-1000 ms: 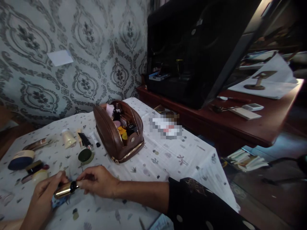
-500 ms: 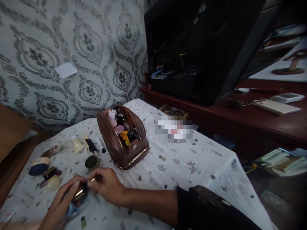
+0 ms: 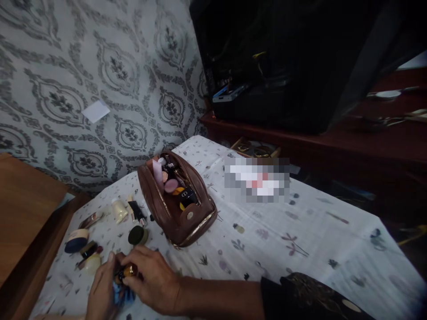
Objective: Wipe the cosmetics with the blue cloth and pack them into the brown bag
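My left hand (image 3: 102,289) is closed around a bunched blue cloth (image 3: 124,295), just below a shiny gold-and-black cosmetic tube (image 3: 130,270). The fingers of my right hand (image 3: 155,278) pinch that tube from the other side, and the two hands nearly meet. Between my fingers part of the tube is hidden. Just beyond them sits a dark green round jar (image 3: 137,235). A brown zippered makeup bag (image 3: 163,213) stands open to the right, with a black compact (image 3: 187,197), a pink round item (image 3: 171,186) and other cosmetics inside.
On the patterned white tablecloth (image 3: 267,249), a cream tube (image 3: 119,211), a black tube (image 3: 136,210) and a navy-and-cream jar (image 3: 76,241) lie to the left. A blurred-out item (image 3: 256,180) is at the right. Behind are a large black screen (image 3: 273,66) and an open drawer (image 3: 256,149).
My view has swung so that table and bag sit further right and tilted. The gold tube has turned from lying lengthwise between my hands to pointing towards me, and my hands are closer together.
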Motion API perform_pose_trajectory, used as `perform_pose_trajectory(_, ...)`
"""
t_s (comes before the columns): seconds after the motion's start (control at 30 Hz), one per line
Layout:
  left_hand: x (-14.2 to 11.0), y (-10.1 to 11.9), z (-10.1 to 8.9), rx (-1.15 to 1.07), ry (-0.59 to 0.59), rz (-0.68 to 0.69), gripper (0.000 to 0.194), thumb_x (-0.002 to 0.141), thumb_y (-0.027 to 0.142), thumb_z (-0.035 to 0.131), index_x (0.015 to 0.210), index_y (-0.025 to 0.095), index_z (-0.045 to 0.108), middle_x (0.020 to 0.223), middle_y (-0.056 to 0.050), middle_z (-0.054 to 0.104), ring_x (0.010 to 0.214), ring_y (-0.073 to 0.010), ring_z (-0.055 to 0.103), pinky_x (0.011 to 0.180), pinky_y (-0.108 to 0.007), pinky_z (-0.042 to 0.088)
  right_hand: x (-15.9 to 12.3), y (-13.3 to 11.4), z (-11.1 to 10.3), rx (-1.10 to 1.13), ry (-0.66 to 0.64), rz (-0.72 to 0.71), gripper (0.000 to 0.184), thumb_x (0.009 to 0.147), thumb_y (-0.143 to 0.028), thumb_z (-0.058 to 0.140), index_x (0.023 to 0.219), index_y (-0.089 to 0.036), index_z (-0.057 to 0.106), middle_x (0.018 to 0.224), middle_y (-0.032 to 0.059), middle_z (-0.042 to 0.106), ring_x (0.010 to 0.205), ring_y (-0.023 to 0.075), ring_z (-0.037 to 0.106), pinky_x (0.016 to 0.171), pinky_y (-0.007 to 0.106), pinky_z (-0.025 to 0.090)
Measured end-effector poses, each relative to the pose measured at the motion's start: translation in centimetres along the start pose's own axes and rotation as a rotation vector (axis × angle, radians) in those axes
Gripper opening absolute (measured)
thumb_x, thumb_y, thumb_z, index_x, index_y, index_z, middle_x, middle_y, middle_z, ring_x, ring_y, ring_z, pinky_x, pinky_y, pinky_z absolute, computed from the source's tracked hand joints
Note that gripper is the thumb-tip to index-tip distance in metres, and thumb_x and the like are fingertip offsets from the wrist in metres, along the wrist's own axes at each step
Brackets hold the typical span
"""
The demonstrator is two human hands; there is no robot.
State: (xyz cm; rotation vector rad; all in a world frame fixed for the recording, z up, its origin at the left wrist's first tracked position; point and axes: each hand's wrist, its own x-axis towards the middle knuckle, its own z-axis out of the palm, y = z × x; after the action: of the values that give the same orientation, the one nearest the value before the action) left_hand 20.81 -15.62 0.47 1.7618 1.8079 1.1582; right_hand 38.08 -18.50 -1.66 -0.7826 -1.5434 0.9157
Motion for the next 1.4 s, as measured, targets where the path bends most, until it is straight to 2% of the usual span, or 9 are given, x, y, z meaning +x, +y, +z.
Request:
perform_pose_trajectory(0.2,-0.5,1.7,1.0,-0.051,-0.070,-0.070,0.060,0.077,0.077,0.053,0.061,0.021,0.063,0.054,-0.003,0.062,0.054,-0.0215,0.060,0.049,-0.032,0.051,0.1,0.0,-0.3,-0.046,-0.001,-0.018,0.018,0.085,-0.013,0.061,0.101,-0.019,0.064,0.099,0.0048,0.064,0.096,0.0169,0.062,0.090,0.026,0.050)
perform_pose_trajectory(0.37,-0.1,2.8,2.0,-0.097,-0.065,-0.115,0.075,0.068,0.089,0.051,0.065,0.015,0.065,0.057,-0.005,0.064,0.061,-0.0221,0.062,0.056,-0.031,0.052,0.8,-0.6,-0.8,0.155,0.147,0.154,0.017,0.080,-0.011,0.062,0.095,-0.020,0.064,0.086,-0.0003,0.063,0.082,0.0143,0.060,0.080,0.025,0.049)
perform_pose_trajectory(0.5,-0.3,2.9,2.2,-0.132,-0.050,0.012,0.065,0.082,0.077,0.048,0.074,0.014,0.067,0.066,-0.004,0.067,0.065,-0.0193,0.062,0.063,-0.027,0.051,1.4,-0.5,-0.6,0.345,0.223,0.295,0.013,0.082,-0.021,0.061,0.094,-0.020,0.060,0.079,-0.0018,0.060,0.073,0.0134,0.057,0.066,0.024,0.047)
perform_pose_trajectory(0.7,-1.0,2.9,2.3,-0.129,-0.058,0.129,0.056,0.093,0.064,0.042,0.080,0.015,0.066,0.075,-0.005,0.068,0.073,-0.0194,0.060,0.070,-0.028,0.049,1.5,-0.1,-0.8,0.356,0.193,0.250,0.013,0.085,-0.032,0.060,0.084,-0.020,0.058,0.076,-0.0006,0.060,0.073,0.0138,0.056,0.064,0.023,0.045)
perform_pose_trajectory(0.83,-1.1,2.9,2.4,-0.132,-0.171,0.187,0.048,0.098,0.055,0.040,0.084,0.016,0.065,0.080,-0.004,0.067,0.076,-0.0182,0.058,0.072,-0.028,0.046,1.4,-0.9,-1.4,0.266,0.201,0.197,0.008,0.084,-0.026,0.061,0.086,-0.018,0.061,0.082,0.0007,0.060,0.077,0.0144,0.057,0.067,0.024,0.045)
perform_pose_trajectory(1.07,-0.6,4.6,1.9,-0.125,-0.222,0.379,0.039,0.099,0.047,0.040,0.093,0.017,0.064,0.087,-0.006,0.065,0.082,-0.0196,0.060,0.075,-0.030,0.048,1.0,-3.5,-2.6,0.090,0.159,0.024,0.003,0.085,-0.018,0.063,0.087,-0.018,0.064,0.082,0.0001,0.055,0.073,0.0124,0.053,0.067,0.024,0.044)
perform_pose_trajectory(1.17,-0.6,6.5,1.4,-0.107,-0.230,0.495,0.031,0.100,0.038,0.043,0.096,0.018,0.066,0.088,-0.005,0.066,0.082,-0.0178,0.063,0.074,-0.028,0.050,-0.2,-5.1,-4.5,0.066,0.109,-0.032,0.003,0.089,-0.022,0.062,0.091,-0.019,0.063,0.083,-0.0001,0.056,0.072,0.0117,0.054,0.065,0.023,0.046)
perform_pose_trajectory(1.33,-1.1,11.2,1.9,0.038,-0.359,0.877,0.023,0.099,0.017,0.047,0.116,0.019,0.061,0.087,-0.003,0.065,0.076,-0.0126,0.063,0.067,-0.022,0.051,-2.9,-8.8,-10.2,-0.129,0.124,-0.106,0.007,0.095,-0.025,0.059,0.101,-0.025,0.063,0.083,0.0017,0.063,0.074,0.0139,0.062,0.066,0.027,0.054)
perform_pose_trajectory(1.4,-1.2,12.9,2.7,0.212,-0.281,1.103,0.029,0.097,0.016,0.048,0.124,0.018,0.058,0.090,-0.005,0.064,0.079,-0.0143,0.063,0.065,-0.023,0.051,-3.7,-9.9,-12.4,-0.210,0.219,-0.104,0.013,0.096,-0.028,0.059,0.108,-0.028,0.063,0.088,0.0048,0.067,0.082,0.0169,0.066,0.069,0.031,0.057)
